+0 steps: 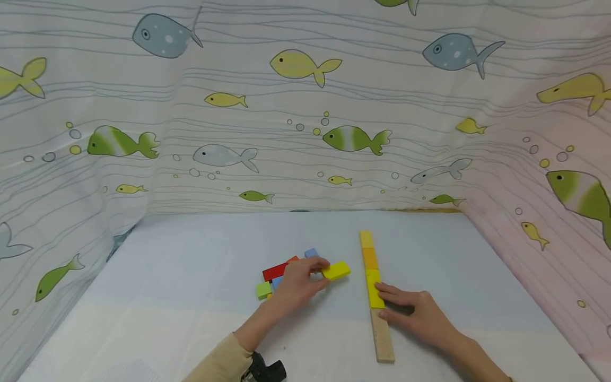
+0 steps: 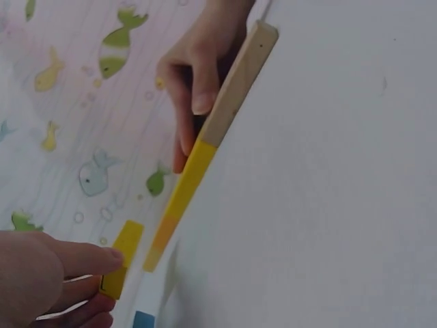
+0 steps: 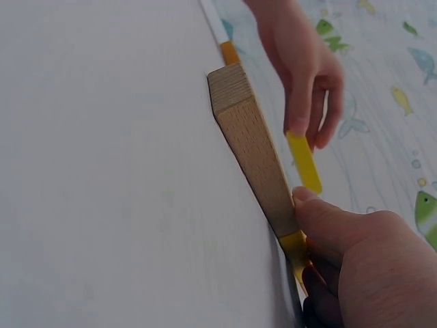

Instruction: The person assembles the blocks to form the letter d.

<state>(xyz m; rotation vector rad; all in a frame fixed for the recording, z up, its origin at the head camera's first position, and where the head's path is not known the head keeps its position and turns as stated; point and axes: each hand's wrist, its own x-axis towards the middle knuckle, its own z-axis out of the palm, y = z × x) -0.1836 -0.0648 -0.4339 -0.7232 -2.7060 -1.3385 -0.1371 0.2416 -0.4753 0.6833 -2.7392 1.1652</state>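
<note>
A person's left hand [image 1: 297, 282] pinches a rectangular yellow block [image 1: 338, 271], its free end pointing at the straight row of blocks [image 1: 370, 259] I see just right of it. The row's long axis runs away from the person, from a bare, grained wooden block [image 1: 382, 339] to painted ones. Right of the row, the right hand [image 1: 420, 317], thumb and fingers apart, touches it. Loose coloured blocks [image 1: 274, 272] lie left of the row.

I'm pinching a bright yellow block [image 1: 338, 270] with my left fingers [image 1: 319, 261], left of a straight row lying end to end: wooden block [image 1: 383, 339] nearest, then long yellow block [image 1: 372, 289], orange block [image 1: 370, 258], paler yellow block [image 1: 366, 239].
</note>
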